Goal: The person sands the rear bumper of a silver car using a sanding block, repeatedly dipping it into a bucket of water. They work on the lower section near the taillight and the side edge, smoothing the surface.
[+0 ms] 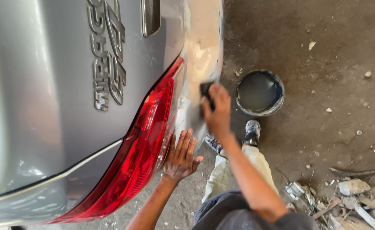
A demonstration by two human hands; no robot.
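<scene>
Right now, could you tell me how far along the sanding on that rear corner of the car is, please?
Filler already covers the rear corner panel, a pale beige patch beside the red tail light. In hand: the right hand presses a dark sanding block on the patch's lower part, while the left hand braces flat by the light. Left: the patch remains bare, unpainted, unlike the silver bodywork. A bucket of grey liquid stands nearby.
</scene>
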